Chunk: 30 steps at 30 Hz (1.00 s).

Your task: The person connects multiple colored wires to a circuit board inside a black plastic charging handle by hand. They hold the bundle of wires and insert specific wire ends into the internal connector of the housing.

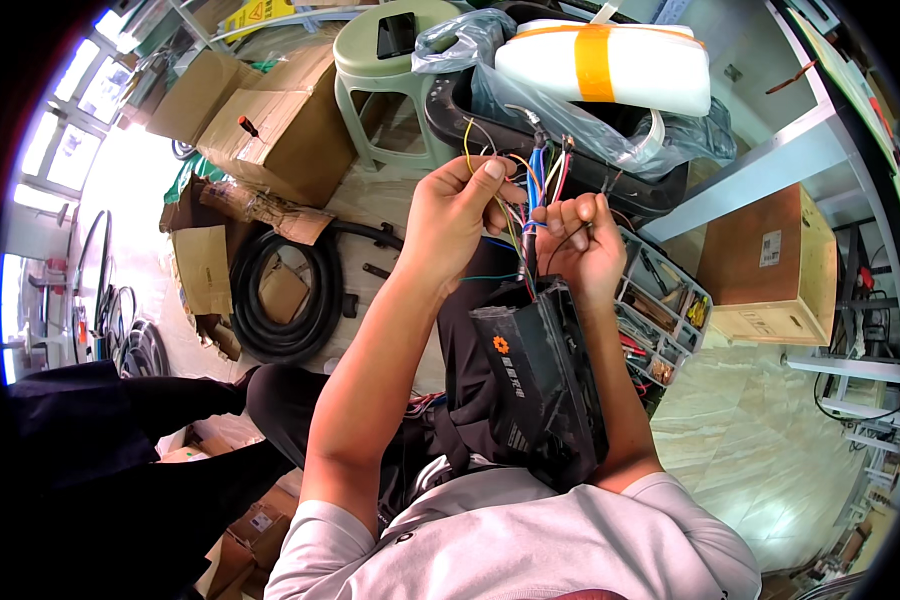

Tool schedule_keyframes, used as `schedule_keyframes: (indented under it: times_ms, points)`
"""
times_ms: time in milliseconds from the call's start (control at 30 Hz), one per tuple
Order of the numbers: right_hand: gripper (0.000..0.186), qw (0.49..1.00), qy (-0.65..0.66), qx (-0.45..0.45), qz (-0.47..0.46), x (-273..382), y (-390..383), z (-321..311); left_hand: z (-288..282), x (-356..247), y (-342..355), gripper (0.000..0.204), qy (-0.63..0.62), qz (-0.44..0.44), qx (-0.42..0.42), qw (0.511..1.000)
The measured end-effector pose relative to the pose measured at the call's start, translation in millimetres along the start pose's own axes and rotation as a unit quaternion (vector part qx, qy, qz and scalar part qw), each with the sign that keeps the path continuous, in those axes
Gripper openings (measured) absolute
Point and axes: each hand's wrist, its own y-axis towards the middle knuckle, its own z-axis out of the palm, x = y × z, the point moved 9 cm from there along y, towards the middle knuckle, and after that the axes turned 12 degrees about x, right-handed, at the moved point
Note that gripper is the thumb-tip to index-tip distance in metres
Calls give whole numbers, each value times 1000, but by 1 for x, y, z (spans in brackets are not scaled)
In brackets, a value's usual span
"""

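A black box-shaped device [540, 385] with an orange emblem rests on my lap, tilted. From its upper end rises a bundle of coloured wires [535, 185], among them blue, white, red and yellow ones. My left hand [462, 210] pinches thin wires between thumb and forefinger, and a yellow wire [467, 145] loops up beside the fingertips. On the other side of the bundle, the fingers of my right hand [588, 250] are curled closed at a thin dark wire [567, 240]. The inside of that grip is partly hidden.
Ahead stands a black case [450, 115] with a white taped package [605, 60] on it. A green stool [395, 65] carries a phone. Cardboard boxes [280, 115] and a coiled black hose [250, 320] lie left; a parts organizer [660, 300] and wooden box [770, 265] sit right.
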Motion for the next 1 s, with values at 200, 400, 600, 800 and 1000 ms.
schedule_keyframes:
  times_ms: [200, 400, 600, 800, 1000]
  points:
    - [30, 1000, -1, 6, 3, 0, 0, -1, 6, -1, 2, 25, 3, 4, 7, 1000]
    - [30, 1000, -3, 7, 6, -1, 0, -4, 8, -2, 5, 24, 4, 17, 9, 1000]
    - [30, 1000, -16, -7, 1, 1, 0, -2, 11, -4, 6, 23, 22, 22, 10, 999]
    - [30, 1000, -7, -18, 5, -1, 0, -3, 11, -8, 5, 22, 36, 31, 5, 999]
    - [30, 1000, -11, -13, -3, 1, 0, 0, 9, -5, 5, 22, 29, 23, -1, 999]
